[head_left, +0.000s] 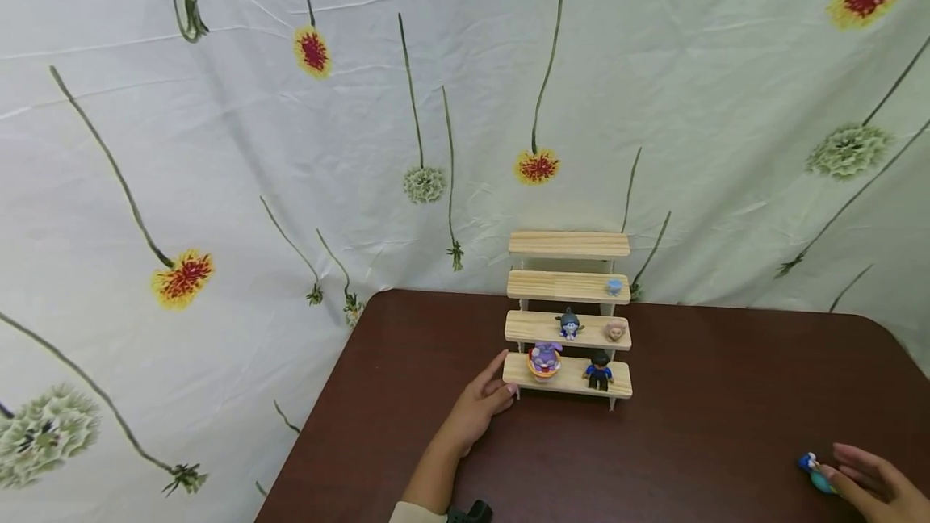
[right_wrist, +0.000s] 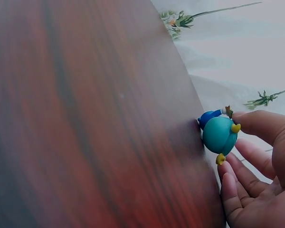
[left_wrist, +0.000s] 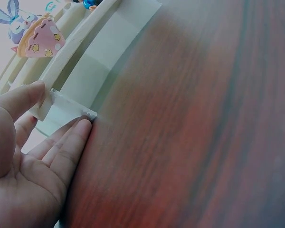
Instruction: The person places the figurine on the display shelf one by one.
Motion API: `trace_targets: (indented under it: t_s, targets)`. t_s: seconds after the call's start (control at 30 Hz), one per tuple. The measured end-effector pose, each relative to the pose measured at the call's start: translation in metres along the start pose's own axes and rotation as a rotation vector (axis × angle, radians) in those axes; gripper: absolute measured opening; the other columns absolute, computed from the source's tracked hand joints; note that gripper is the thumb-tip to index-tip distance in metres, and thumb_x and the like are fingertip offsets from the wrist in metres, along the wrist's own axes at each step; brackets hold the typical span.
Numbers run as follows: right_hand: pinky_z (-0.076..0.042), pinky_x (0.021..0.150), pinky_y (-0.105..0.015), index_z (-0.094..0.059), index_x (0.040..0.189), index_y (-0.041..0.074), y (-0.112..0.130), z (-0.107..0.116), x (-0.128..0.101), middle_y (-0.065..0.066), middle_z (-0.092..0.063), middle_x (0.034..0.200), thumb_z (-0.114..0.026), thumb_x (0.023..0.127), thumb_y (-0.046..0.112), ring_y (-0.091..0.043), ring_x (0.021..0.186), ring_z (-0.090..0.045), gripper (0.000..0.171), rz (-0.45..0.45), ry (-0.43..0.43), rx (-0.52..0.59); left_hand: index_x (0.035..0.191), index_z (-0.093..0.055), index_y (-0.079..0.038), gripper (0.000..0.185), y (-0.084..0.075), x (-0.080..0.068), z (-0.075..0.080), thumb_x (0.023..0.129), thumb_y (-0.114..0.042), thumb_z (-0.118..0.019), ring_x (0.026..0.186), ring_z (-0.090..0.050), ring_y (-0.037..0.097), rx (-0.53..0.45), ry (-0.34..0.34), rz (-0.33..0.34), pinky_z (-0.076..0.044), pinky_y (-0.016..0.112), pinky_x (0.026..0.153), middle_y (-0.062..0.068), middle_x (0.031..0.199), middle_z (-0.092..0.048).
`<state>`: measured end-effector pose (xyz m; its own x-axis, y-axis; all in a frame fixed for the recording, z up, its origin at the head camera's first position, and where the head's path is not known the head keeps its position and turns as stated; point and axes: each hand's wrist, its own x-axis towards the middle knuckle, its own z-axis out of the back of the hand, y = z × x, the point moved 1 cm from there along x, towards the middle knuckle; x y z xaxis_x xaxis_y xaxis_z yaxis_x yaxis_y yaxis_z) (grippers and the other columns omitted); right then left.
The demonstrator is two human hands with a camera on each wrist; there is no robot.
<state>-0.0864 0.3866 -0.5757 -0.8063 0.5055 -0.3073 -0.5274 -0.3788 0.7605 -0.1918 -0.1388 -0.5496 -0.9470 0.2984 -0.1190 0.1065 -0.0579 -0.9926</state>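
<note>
A small wooden display stand (head_left: 567,374) with stepped shelves stands at the table's back. My left hand (head_left: 474,412) grips the left end of its lowest shelf. In the left wrist view the thumb (left_wrist: 35,92) lies over the plank, the other fingers against the side panel. A purple rabbit figurine (head_left: 545,357) and a toy figure in blue (head_left: 599,371) sit on that shelf. At far right my right hand (head_left: 879,481) touches a teal and blue toy figurine (right_wrist: 220,135) with yellow feet, lying on the table. Its fingers are loosely spread, not closed around the toy.
Higher shelves hold a grey-topped figurine (head_left: 570,324), a pinkish head-shaped piece (head_left: 614,331) and a light-blue piece (head_left: 613,287). The dark brown table (head_left: 676,442) has a rounded edge. A flower-printed white cloth (head_left: 465,127) hangs behind it.
</note>
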Motion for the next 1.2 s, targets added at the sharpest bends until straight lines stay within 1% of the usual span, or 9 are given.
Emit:
trace_targets:
  t_s: [0.07,0.13,0.4,0.57,0.8,0.9,0.97,1.1,1.2]
  targets:
    - [-0.051,0.096,-0.052,-0.029,0.155,-0.004,0.0,-0.002,-0.001,-0.031,-0.038,0.149,-0.059,0.101,0.041,-0.041,0.121,-0.049,0.076,-0.011,0.024,0.007,0.161,-0.028,-0.029,0.066,0.0,0.0,0.0,0.103,-0.027,-0.06,0.129,-0.06,0.028,0.002,0.0,0.002,-0.052,0.038,0.108,0.023,0.14,-0.059]
    - [-0.047,0.096,-0.061,-0.027,0.155,-0.008,0.001,-0.003,-0.002,-0.039,-0.03,0.152,-0.058,0.102,0.039,-0.055,0.129,-0.039,0.077,-0.024,0.042,0.018,0.161,-0.028,-0.03,0.066,0.0,0.0,0.0,0.103,-0.027,-0.06,0.128,-0.06,0.028,0.001,0.001,0.002,-0.052,0.038,0.108,0.024,0.14,-0.059]
    - [-0.055,0.074,-0.042,-0.038,0.146,-0.01,-0.003,-0.002,0.005,-0.042,-0.041,0.141,-0.059,0.099,0.049,-0.054,0.112,-0.055,0.078,-0.016,0.088,-0.149,0.161,-0.028,-0.032,0.065,-0.001,0.0,0.0,0.104,-0.027,-0.06,0.129,-0.06,0.028,-0.006,0.006,0.0,-0.051,0.039,0.109,0.023,0.141,-0.059]
    - [-0.054,0.077,-0.044,-0.037,0.147,-0.008,-0.007,-0.004,0.009,-0.041,-0.04,0.142,-0.061,0.094,0.059,-0.053,0.114,-0.053,0.088,-0.049,0.082,-0.144,0.16,-0.028,-0.032,0.065,-0.003,-0.001,0.0,0.104,-0.026,-0.059,0.128,-0.061,0.028,-0.003,0.005,0.001,-0.051,0.039,0.11,0.024,0.141,-0.059]
    - [-0.054,0.074,-0.042,-0.04,0.146,-0.008,-0.008,-0.003,0.01,-0.04,-0.043,0.141,-0.062,0.093,0.061,-0.053,0.111,-0.056,0.089,-0.05,0.092,-0.159,0.161,-0.027,-0.033,0.065,-0.002,-0.002,0.001,0.104,-0.028,-0.059,0.13,-0.059,0.029,0.007,0.004,0.014,-0.051,0.039,0.109,0.024,0.143,-0.056]
    - [-0.055,0.071,-0.039,-0.041,0.145,-0.008,-0.006,-0.002,0.009,-0.039,-0.044,0.141,-0.063,0.093,0.06,-0.047,0.102,-0.062,0.088,-0.048,0.095,-0.145,0.16,-0.028,-0.034,0.065,-0.001,-0.002,0.001,0.104,-0.029,-0.059,0.131,-0.059,0.029,0.004,0.006,0.016,-0.051,0.038,0.109,0.024,0.143,-0.056]
    - [-0.055,0.068,-0.036,-0.042,0.145,-0.008,-0.003,0.0,0.006,-0.038,-0.05,0.136,-0.064,0.093,0.057,-0.032,0.086,-0.067,0.086,-0.05,0.085,-0.126,0.16,-0.028,-0.034,0.065,-0.001,-0.001,0.001,0.104,-0.029,-0.059,0.131,-0.059,0.029,0.001,0.007,0.014,-0.051,0.039,0.109,0.024,0.143,-0.056]
    - [-0.056,0.062,-0.029,-0.044,0.146,-0.006,0.004,0.004,0.002,-0.035,-0.059,0.127,-0.066,0.094,0.053,0.0,0.068,-0.057,0.082,-0.048,0.064,-0.077,0.16,-0.028,-0.033,0.065,-0.002,-0.001,0.0,0.104,-0.028,-0.059,0.131,-0.059,0.029,-0.003,0.005,0.012,-0.051,0.039,0.109,0.024,0.144,-0.056]
    - [-0.056,0.065,-0.029,-0.043,0.146,-0.005,0.009,0.006,-0.001,-0.034,-0.056,0.132,-0.065,0.095,0.053,0.005,0.067,-0.052,0.08,-0.038,0.053,-0.069,0.161,-0.028,-0.032,0.065,-0.003,-0.001,0.0,0.104,-0.028,-0.059,0.13,-0.059,0.03,-0.002,0.001,0.01,-0.051,0.039,0.109,0.025,0.144,-0.056]
